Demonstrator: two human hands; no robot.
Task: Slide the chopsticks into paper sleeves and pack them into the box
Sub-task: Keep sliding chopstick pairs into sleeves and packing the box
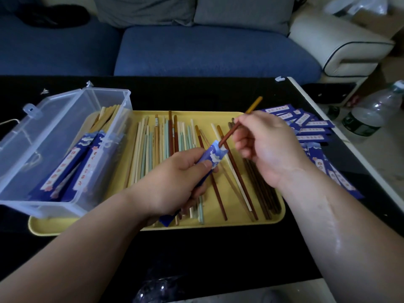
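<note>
Head view: left hand (175,182) grips a blue paper sleeve (213,157) over the yellow tray (229,223). The right hand (264,145) pinches a red-brown chopstick (231,131), its tip just entering the sleeve mouth. A few sleeved chopsticks (87,165) lie in the clear plastic box (105,91). Many loose chopsticks (153,145) and empty sleeves (310,125) remain, so most work appears undone.

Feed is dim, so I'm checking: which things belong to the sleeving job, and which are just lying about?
Job: left hand, blue sleeve, right hand, brown chopstick, loose chopsticks, yellow tray, clear box, spare sleeves.
Lying about: water bottle, blue sofa.
</note>
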